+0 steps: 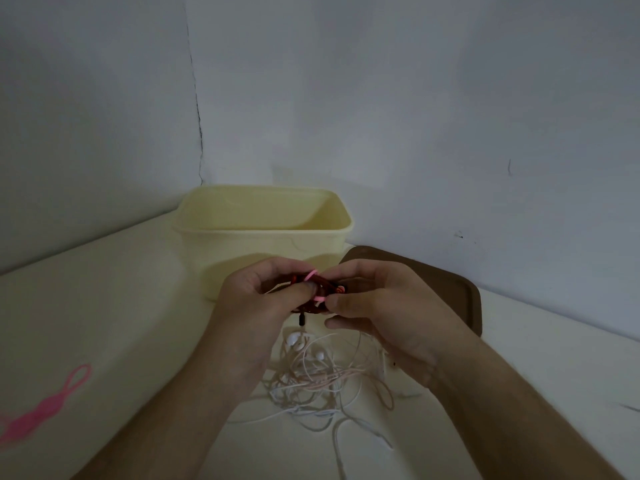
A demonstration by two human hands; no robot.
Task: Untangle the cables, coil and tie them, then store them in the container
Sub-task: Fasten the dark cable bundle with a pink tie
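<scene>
- Head view looks down on a pale yellow container (pixel 263 233) standing open on the cream worktop (pixel 138 306), against the wall; the part of its inside that shows holds nothing, but its floor is hidden behind the near wall.
- Just right of the container lies a brown lid (pixel 446 289), flat on the worktop, its near left part covered by the right hand.
- In front of the container, both hands meet around a small coil of dark red cable (pixel 320 292) held above the worktop.
- Left hand (pixel 263 299) has its fingers curled round the coil, thumb pressed on top.
- Right hand (pixel 377 306) pinches a pink tie (pixel 317 287) that wraps the coil; how the tie is fastened is too small to tell.
- A black plug (pixel 300 320) hangs below the coil.
- Nearer the camera than the container, under the hands, a tangle of white and pale pink cables (pixel 325 386) with earbuds lies loose on the worktop, partly hidden by the wrists.
- Far to the left of the container, at the picture's edge, more pink ties (pixel 45 407) lie blurred and cut off.
</scene>
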